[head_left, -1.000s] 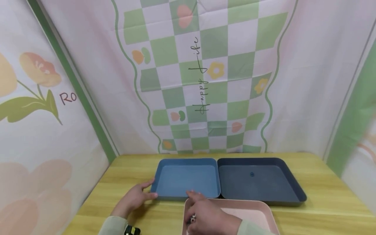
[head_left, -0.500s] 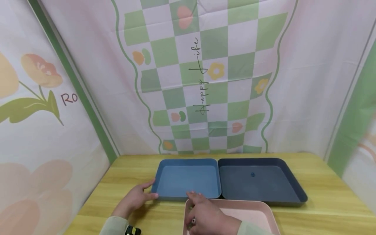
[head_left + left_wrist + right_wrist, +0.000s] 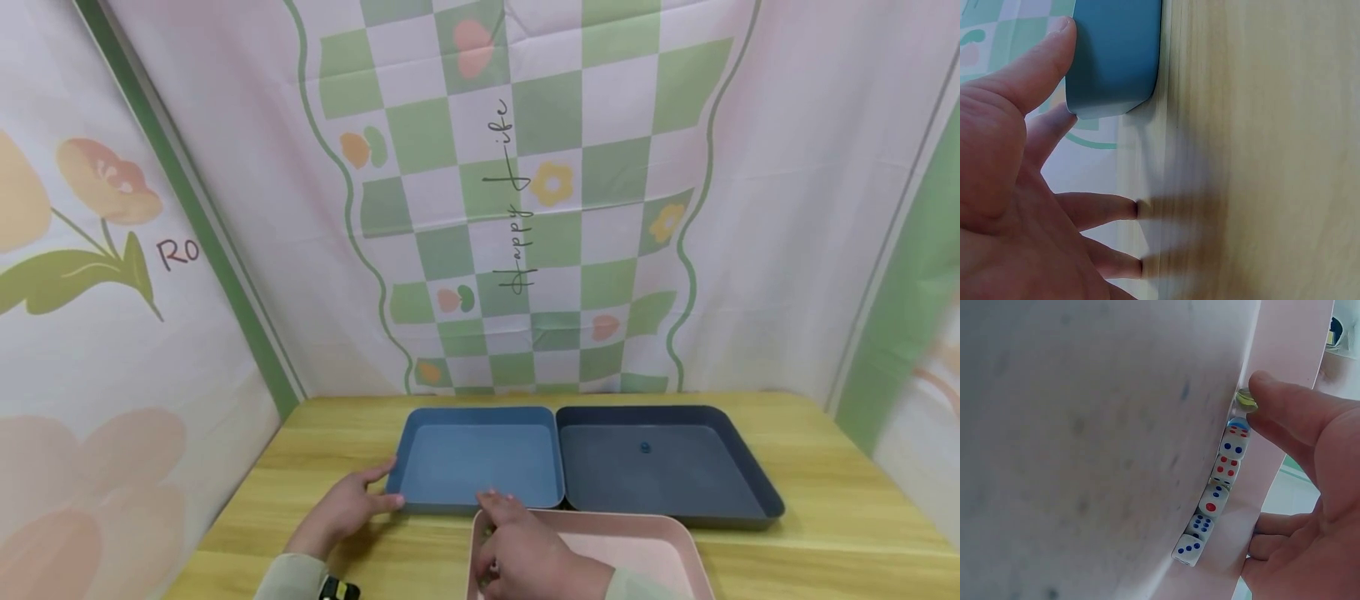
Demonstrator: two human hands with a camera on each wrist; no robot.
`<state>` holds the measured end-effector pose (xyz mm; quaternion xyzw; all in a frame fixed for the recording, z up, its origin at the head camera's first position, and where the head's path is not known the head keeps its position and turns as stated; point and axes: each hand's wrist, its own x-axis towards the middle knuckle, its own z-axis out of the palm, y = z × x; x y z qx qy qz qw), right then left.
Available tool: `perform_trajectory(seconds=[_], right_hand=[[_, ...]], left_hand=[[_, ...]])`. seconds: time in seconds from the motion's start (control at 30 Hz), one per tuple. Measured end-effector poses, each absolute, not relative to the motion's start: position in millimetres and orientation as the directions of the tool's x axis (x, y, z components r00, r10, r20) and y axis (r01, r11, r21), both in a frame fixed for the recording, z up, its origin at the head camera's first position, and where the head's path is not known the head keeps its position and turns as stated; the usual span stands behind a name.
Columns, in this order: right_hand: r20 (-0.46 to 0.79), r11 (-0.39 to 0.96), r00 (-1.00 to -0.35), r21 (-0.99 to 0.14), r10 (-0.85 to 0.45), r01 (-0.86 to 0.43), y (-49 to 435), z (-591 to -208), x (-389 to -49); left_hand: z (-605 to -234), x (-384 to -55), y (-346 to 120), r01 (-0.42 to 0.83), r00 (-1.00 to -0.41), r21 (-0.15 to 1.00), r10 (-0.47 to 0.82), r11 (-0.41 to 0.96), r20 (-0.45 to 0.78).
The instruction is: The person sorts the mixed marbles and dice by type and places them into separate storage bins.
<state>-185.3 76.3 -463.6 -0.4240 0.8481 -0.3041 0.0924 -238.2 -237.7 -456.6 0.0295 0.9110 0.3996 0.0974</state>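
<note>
My left hand is at the left front corner of the light blue tray. Its thumb and index finger touch the corner, and the other fingers are spread above the table in the left wrist view. Over the left wall of the pink tray is my right hand. Its thumb and index finger pinch a clear marble with a yellow-green streak. Beside the marble, several white dice with red and blue dots line the wall. A blue piece lies between marble and dice, partly hidden.
A dark grey-blue tray adjoins the light blue one on the right, with a small round blue object on its floor. The pink tray is in front of both. Printed curtains hang behind the wooden table.
Both hands stay almost in place. The dotted dice seen beside my right fingers a second ago are now mostly hidden in the head view. The trays have not moved.
</note>
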Motion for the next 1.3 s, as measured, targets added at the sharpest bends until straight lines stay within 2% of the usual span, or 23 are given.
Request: perform_trajectory(seconds=[0.23, 0.6, 1.3], right_hand=[[0.092, 0.485, -0.627, -0.552, -0.773, -0.679, 74.4, -464.4, -185.0], [0.051, 0.519, -0.653, -0.563, -0.755, -0.644, 72.3, -461.8, -182.0], [0.052, 0.527, -0.651, -0.541, -0.757, -0.656, 72.1, -458.4, -179.2]], left_hand=[[-458.5, -239.3, -237.8, -0.025, -0.979, 0.724, 0.128, 0.689, -0.156], [-457.7, -238.8, -237.8, -0.032, -0.979, 0.729, 0.125, 0.683, -0.161], [-458.8, -239.5, -238.7, -0.016, -0.979, 0.724, 0.137, 0.690, -0.152]])
